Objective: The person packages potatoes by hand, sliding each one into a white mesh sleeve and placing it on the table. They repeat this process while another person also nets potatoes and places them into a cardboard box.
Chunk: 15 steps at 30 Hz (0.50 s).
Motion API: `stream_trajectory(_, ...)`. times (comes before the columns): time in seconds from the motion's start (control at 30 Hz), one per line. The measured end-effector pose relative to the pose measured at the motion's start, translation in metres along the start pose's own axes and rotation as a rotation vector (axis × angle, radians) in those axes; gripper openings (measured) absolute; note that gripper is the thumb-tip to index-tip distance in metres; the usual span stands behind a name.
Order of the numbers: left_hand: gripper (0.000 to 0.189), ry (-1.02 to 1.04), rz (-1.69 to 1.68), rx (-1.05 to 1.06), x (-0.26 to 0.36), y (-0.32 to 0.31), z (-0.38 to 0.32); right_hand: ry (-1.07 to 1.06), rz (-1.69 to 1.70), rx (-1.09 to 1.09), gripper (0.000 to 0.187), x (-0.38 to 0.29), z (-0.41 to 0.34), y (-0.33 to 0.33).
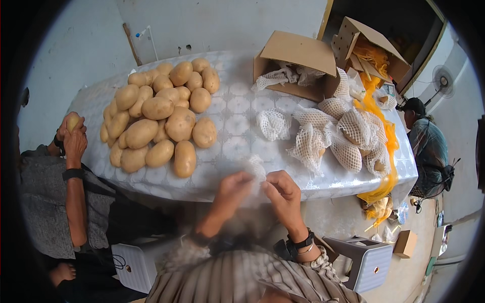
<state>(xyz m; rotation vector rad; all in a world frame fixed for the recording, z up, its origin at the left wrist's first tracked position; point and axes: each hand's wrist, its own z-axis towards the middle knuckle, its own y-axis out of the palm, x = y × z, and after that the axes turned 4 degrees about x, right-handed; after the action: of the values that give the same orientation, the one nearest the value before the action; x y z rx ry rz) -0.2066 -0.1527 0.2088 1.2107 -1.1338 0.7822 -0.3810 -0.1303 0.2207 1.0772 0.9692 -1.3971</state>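
Near the table's front edge, my left hand [237, 187] and my right hand [282, 189] hold a white foam net sleeve [257, 168] between them, pinched by the fingers; the sleeve and left hand are blurred, and I cannot tell whether anything is inside it. A heap of bare potatoes [157, 108] lies on the table to the left. To the right lie several potatoes in white foam nets [350, 151], with a crumpled foam net [273, 123] beside them. An open cardboard box [297, 49] on its side holds more foam nets [280, 77].
Orange mesh netting [390, 151] hangs over the table's right edge from a second cardboard box [375, 45]. A co-worker's hands [74, 138] hold a potato at the left. Another person [428, 151] sits at the far right. Plastic stools [373, 265] stand below the patterned tablecloth [238, 113].
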Motion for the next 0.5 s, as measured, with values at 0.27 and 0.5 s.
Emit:
stream_trajectory(0.27, 0.008, -0.06, -0.117, 0.277, 0.008, -0.001, -0.006, 0.147, 0.137, 0.092, 0.009, 0.008, -0.007, -0.003)
stream_trajectory(0.5, 0.008, 0.047, -0.181, 0.371, 0.018, -0.012, -0.007, 0.46, 0.428, 0.158, 0.004, -0.005, -0.005, -0.016)
